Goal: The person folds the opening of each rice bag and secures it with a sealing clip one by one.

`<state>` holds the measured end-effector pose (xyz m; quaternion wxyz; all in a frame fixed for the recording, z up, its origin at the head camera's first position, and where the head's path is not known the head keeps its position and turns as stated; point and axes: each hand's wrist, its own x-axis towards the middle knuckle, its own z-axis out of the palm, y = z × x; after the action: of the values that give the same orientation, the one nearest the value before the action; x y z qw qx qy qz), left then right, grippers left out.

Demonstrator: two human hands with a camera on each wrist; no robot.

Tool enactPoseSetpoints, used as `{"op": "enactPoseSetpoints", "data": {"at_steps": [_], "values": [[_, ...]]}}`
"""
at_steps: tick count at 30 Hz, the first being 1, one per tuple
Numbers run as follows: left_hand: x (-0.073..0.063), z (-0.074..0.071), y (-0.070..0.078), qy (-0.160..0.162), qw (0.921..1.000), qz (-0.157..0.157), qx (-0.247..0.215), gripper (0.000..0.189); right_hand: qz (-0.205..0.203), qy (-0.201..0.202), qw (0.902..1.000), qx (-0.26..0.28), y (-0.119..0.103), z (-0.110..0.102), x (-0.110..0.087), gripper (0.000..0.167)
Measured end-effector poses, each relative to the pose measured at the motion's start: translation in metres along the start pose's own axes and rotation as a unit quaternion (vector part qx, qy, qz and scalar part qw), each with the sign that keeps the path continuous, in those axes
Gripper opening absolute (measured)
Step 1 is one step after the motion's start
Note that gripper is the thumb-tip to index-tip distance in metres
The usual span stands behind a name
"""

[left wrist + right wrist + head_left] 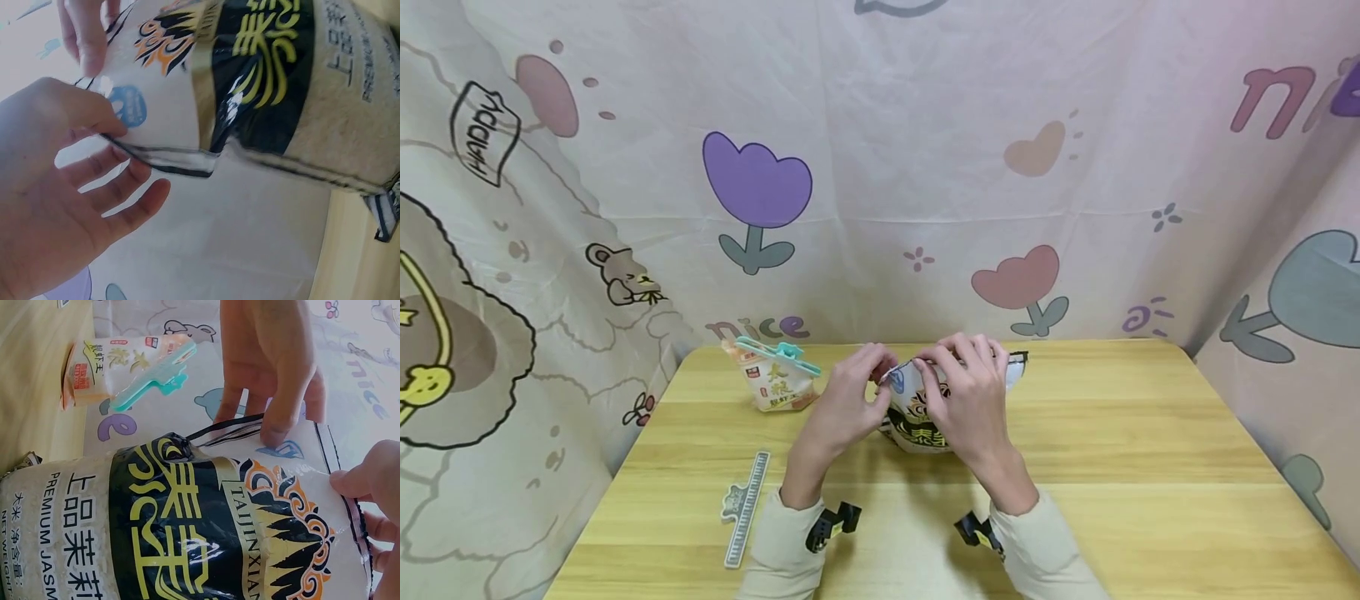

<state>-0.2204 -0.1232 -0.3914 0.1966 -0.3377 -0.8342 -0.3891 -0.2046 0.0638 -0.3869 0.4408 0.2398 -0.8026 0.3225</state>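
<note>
A bag of jasmine rice [921, 421] stands upright on the table between both hands, its printed black, gold and white front showing in the wrist views. My left hand [852, 398] pinches the bag's upper corner between thumb and fingers; the lower fingers are spread behind the edge in the left wrist view. With thumb in front and fingers behind, my right hand [972, 392] pinches the top edge farther along. The rice fills the lower part of the bag [81, 537], while the upper part is flat and loose.
Left of the hands stands a smaller food bag [775, 387] with a turquoise sealing clip [786, 352] across its top. A pale grey sealing clip [747, 508] lies on the wooden table [1120, 467] near the left forearm. A patterned cloth [895, 150] hangs behind the table.
</note>
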Motion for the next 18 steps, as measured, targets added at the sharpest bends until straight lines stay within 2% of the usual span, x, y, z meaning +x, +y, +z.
{"op": "enactPoseSetpoints", "data": {"at_steps": [4, 7, 10, 14, 18], "values": [[-0.001, 0.000, 0.001, -0.011, 0.9997, -0.010, -0.019, 0.024, 0.000, -0.003, 1.0000, 0.000, 0.001, -0.001, 0.000, 0.007], [-0.003, -0.006, 0.000, -0.025, 0.9972, -0.027, -0.065, 0.023, -0.001, -0.006, 1.0000, 0.005, 0.001, -0.002, 0.000, 0.007], [-0.005, -0.012, -0.004, -0.035, 0.9893, -0.046, -0.134, 0.021, 0.003, -0.008, 0.9999, 0.010, 0.001, -0.003, 0.001, 0.008], [-0.004, -0.012, -0.011, -0.038, 0.9752, -0.066, -0.208, 0.034, 0.012, -0.006, 0.9998, 0.012, 0.002, -0.004, 0.000, 0.006], [-0.003, -0.007, -0.014, -0.020, 0.9738, -0.083, -0.211, 0.021, 0.013, -0.004, 0.9999, 0.006, 0.002, -0.006, 0.000, 0.005]]}}
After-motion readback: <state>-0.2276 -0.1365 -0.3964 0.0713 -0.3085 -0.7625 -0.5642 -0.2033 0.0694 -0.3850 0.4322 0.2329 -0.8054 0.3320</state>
